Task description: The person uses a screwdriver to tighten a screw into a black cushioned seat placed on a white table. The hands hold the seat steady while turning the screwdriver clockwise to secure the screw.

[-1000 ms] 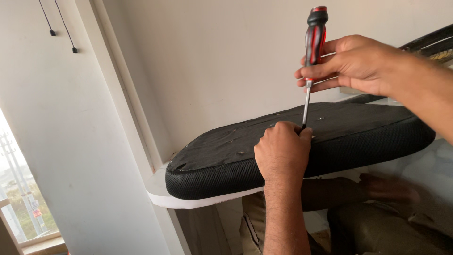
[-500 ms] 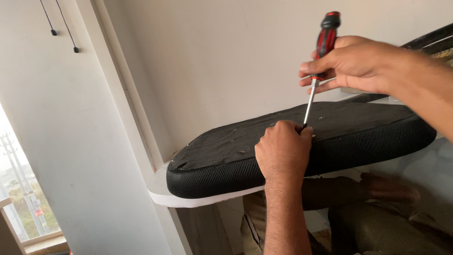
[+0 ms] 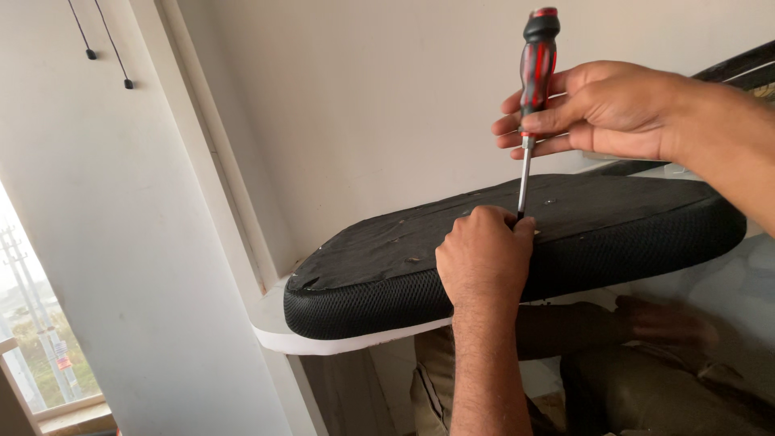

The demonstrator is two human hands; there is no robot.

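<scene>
A black cushioned seat pad (image 3: 387, 291) with a mesh edge lies upside down on a white ledge (image 3: 278, 335), its dark fabric underside facing up. My right hand (image 3: 601, 109) is shut on the red and black handle of a screwdriver (image 3: 535, 69), which stands almost upright with its metal shaft pointing down at the pad's underside. My left hand (image 3: 483, 254) rests on the pad's near edge, fingers pinched around the tip of the shaft where it meets the fabric. The tip itself is hidden by my fingers.
A pale wall rises behind the pad. A white pillar (image 3: 121, 242) stands at the left with a window (image 3: 32, 339) beside it and two hanging cords (image 3: 105, 48) above. Under the ledge I see my legs in dark trousers (image 3: 630, 379). A dark curved part (image 3: 739, 69) shows at the upper right.
The screwdriver handle swung right and tilted half a second ago, then came back upright to the left. My left hand and the pad have stayed in place.
</scene>
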